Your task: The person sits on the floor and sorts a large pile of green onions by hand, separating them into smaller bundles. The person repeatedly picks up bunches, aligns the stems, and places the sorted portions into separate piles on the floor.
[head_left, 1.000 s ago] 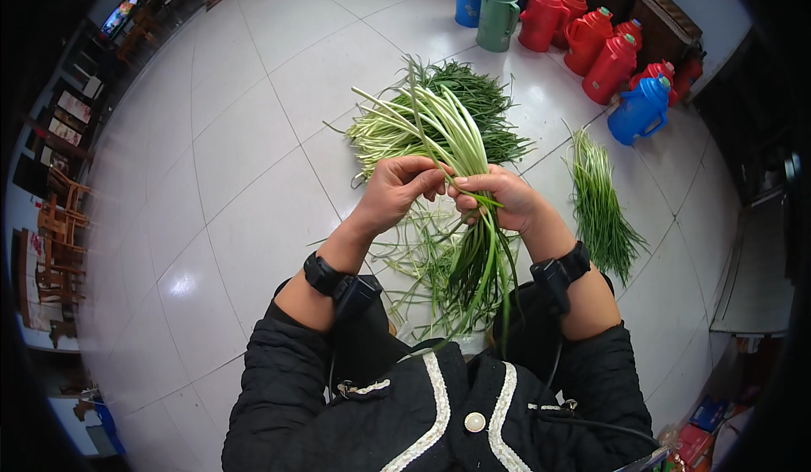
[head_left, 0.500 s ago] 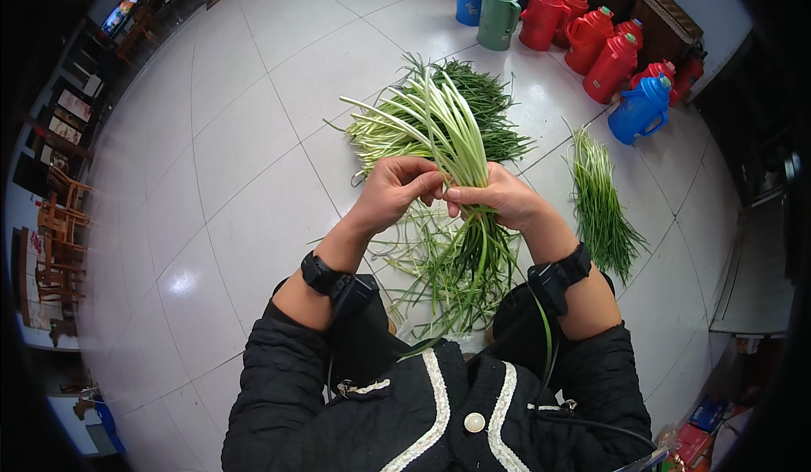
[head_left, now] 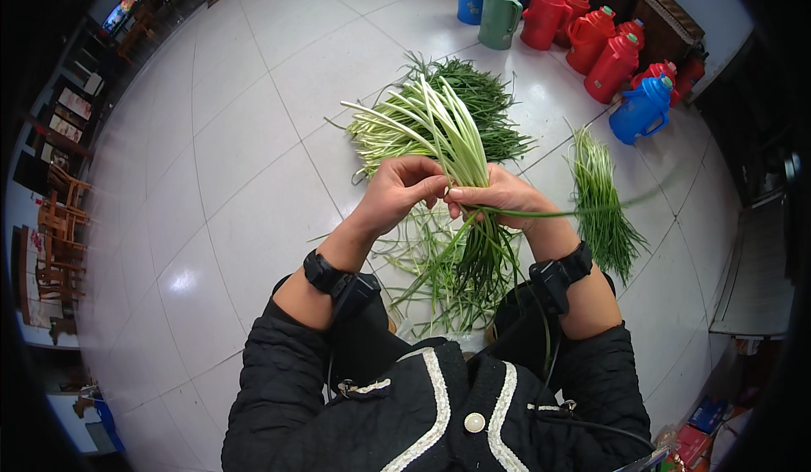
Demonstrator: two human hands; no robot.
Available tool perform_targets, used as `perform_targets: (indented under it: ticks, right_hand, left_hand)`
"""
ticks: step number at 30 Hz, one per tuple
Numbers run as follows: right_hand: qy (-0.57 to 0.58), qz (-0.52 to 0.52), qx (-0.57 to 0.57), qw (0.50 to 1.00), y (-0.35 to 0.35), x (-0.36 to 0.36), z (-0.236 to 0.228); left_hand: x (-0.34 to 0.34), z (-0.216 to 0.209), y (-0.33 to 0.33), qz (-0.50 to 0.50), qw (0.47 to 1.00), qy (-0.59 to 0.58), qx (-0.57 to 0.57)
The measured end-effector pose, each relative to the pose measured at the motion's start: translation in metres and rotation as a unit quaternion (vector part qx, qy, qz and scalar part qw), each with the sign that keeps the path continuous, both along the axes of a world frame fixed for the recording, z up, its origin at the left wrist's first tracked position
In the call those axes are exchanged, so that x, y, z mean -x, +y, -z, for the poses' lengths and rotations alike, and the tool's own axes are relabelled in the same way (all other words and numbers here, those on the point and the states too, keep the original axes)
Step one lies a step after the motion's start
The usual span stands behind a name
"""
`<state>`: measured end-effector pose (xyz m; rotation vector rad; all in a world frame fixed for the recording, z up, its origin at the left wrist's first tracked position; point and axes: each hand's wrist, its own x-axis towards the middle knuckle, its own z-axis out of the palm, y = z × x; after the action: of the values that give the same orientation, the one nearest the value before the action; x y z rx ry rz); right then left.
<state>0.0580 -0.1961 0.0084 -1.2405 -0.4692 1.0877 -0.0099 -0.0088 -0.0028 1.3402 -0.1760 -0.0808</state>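
A bundle of garlic chives point(head_left: 462, 147) is in my right hand point(head_left: 503, 197), with the fingers wrapped round it and the thumb pressed across its front. Its pale stems fan upward, and its green leaves hang below the grip. My left hand point(head_left: 404, 191) touches the bundle's left side, fingertips pinched; what lies between them is too small to tell. One long green leaf point(head_left: 549, 213) runs from the bundle across my right hand and out to the right, its end blurred. Beyond my hands lies a large heap of chives point(head_left: 380, 138) on the floor.
Loose chive scraps point(head_left: 414, 256) litter the floor between my knees. To the right lies a separate pile of chives point(head_left: 600, 206). Several red flasks point(head_left: 612, 68), a green flask point(head_left: 500, 14) and a blue flask point(head_left: 640, 110) stand at the far right. Wooden chairs point(head_left: 61, 227) are far left.
The long leaf has swung from hanging down by my right forearm to stretching out rightward across my right hand. Both hands have barely moved.
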Motion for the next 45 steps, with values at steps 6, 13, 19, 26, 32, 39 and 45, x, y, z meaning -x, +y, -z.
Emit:
perform_targets:
  ticks: [6, 13, 19, 26, 32, 39, 45]
  right_hand:
    - [-0.104, 0.024, 0.054, 0.993, 0.004, -0.003, 0.012]
    - [-0.208, 0.097, 0.073, 0.971, -0.013, -0.022, 0.023]
    - [-0.348, 0.285, 0.200, 0.870, -0.045, -0.052, 0.046]
    - [-0.363, 0.294, 0.244, 0.850, -0.067, -0.065, 0.049]
    - [-0.288, 0.303, 0.211, 0.883, -0.072, -0.061, 0.050]
    - [-0.256, 0.301, 0.259, 0.881, -0.077, -0.061, 0.056]
    - [-0.205, 0.310, 0.225, 0.901, -0.081, -0.058, 0.057]
  left_hand:
    - [-0.002, -0.001, -0.002, -0.034, 0.995, 0.073, -0.061]
    - [-0.024, 0.024, 0.072, -0.220, 0.962, 0.071, 0.149]
    - [-0.028, 0.086, 0.141, -0.242, 0.940, 0.151, 0.189]
    - [0.002, 0.253, 0.078, -0.052, 0.901, 0.431, -0.014]
    - [0.074, 0.367, 0.008, 0.126, 0.894, 0.325, -0.283]
    - [0.109, 0.385, -0.027, 0.382, 0.726, -0.150, -0.552]
    - [0.089, 0.364, -0.022, 0.414, 0.694, -0.174, -0.562]
